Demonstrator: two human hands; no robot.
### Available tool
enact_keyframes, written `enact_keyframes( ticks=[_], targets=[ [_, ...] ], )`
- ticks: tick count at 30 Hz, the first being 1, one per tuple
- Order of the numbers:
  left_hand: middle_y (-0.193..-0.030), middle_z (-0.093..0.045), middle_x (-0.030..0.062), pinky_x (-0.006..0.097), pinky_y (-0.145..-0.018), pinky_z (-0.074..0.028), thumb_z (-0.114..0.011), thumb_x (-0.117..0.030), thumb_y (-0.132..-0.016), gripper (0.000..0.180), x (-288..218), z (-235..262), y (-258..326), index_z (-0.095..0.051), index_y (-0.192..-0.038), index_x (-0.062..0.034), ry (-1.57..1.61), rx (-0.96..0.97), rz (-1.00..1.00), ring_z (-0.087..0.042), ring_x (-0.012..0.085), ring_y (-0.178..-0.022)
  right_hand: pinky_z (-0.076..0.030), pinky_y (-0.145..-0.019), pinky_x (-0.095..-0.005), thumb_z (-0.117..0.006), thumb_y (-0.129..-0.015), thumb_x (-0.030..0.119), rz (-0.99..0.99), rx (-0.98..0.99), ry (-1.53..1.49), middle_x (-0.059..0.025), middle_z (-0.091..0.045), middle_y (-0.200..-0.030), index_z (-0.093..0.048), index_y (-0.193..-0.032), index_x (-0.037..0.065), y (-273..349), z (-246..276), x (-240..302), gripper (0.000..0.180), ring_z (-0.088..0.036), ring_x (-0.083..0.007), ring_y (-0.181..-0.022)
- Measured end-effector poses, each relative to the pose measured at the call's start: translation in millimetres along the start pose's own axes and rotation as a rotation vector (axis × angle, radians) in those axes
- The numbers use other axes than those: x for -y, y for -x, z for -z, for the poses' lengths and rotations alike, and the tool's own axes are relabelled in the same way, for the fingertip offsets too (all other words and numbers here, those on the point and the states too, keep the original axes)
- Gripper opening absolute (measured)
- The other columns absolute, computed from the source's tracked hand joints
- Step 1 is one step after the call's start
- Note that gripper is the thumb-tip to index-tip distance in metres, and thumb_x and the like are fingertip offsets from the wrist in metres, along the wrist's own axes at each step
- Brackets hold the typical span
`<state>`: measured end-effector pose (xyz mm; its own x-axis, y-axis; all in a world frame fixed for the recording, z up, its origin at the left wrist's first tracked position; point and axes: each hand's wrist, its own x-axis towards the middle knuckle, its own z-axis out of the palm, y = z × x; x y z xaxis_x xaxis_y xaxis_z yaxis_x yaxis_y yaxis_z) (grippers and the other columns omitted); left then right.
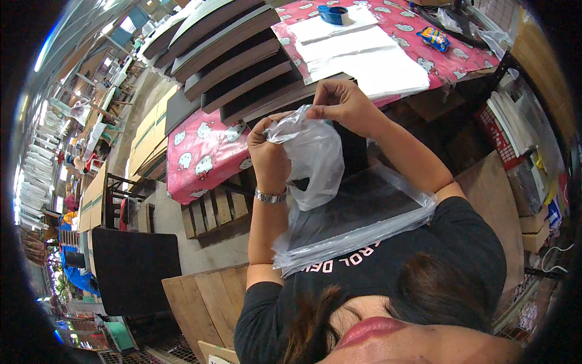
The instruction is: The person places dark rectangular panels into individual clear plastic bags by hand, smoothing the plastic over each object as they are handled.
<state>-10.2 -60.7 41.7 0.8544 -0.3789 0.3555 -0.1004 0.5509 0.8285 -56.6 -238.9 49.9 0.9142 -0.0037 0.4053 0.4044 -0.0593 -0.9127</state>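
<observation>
A thin clear plastic bag [315, 155] hangs crumpled between my hands in front of my chest. My left hand [267, 151], with a metal watch [270, 196] on its wrist, is closed on the bag's upper left edge. My right hand [347, 108] pinches the bag's upper right edge between thumb and fingers. Below the bag, a stack of flat clear plastic bags [364, 227] rests against my body. Just beyond my hands, several thick black flat items [239, 67] with grey edges lie in staggered stacks on the table; their kind is unclear.
A pink patterned cloth [197, 164] covers the table. White sheets [364, 54], a blue tape roll [333, 14] and a small blue packet [433, 38] lie on it. Wooden pallets [215, 212] stand underneath. A black chair [136, 270] is at left, a red crate [500, 136] at right.
</observation>
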Motion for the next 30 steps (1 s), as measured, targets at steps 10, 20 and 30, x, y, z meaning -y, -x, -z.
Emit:
enact_keyframes(
  ticks=[10,20,30],
  targets=[
    [-0.086,-0.060,0.0010,0.023,-0.069,-0.045,-0.060,-0.001,-0.081,0.012,12.7,3.7,-0.6,-0.054,-0.091,-0.0055,0.006,-0.193,-0.106,-0.056,0.0101,-0.076,-0.038,-0.060,-0.0192,-0.061,-0.086,0.014,0.013,-0.126,-0.031,0.0030,-0.054,-0.070,-0.060,-0.080,0.003,-4.2,-4.7,-1.2,0.013,-0.047,-0.0031,-0.066],
    [-0.087,-0.064,0.0102,0.023,-0.048,-0.045,-0.059,0.009,-0.074,0.016,-4.3,3.2,4.4,-0.051,-0.081,-0.0025,-0.225,-0.078,-0.072,-0.058,0.0116,-0.058,-0.039,-0.064,-0.0200,-0.061,-0.086,0.022,0.072,-0.195,0.195,0.0026,-0.055,-0.071,-0.062,-0.084,0.003,-7.6,4.4,-2.3,0.019,-0.047,-0.0044,-0.067],
    [-0.077,-0.059,0.0045,0.021,-0.053,-0.044,-0.062,0.007,-0.074,0.026,-4.0,2.6,3.1,-0.044,-0.088,-0.0067,-0.208,-0.135,-0.141,-0.055,0.0093,-0.064,-0.039,-0.064,-0.0205,-0.064,-0.083,0.014,-0.093,-0.015,-0.032,0.0015,-0.057,-0.071,-0.062,-0.081,0.001,-8.8,7.9,3.5,0.014,-0.049,-0.0049,-0.066]
  ],
)
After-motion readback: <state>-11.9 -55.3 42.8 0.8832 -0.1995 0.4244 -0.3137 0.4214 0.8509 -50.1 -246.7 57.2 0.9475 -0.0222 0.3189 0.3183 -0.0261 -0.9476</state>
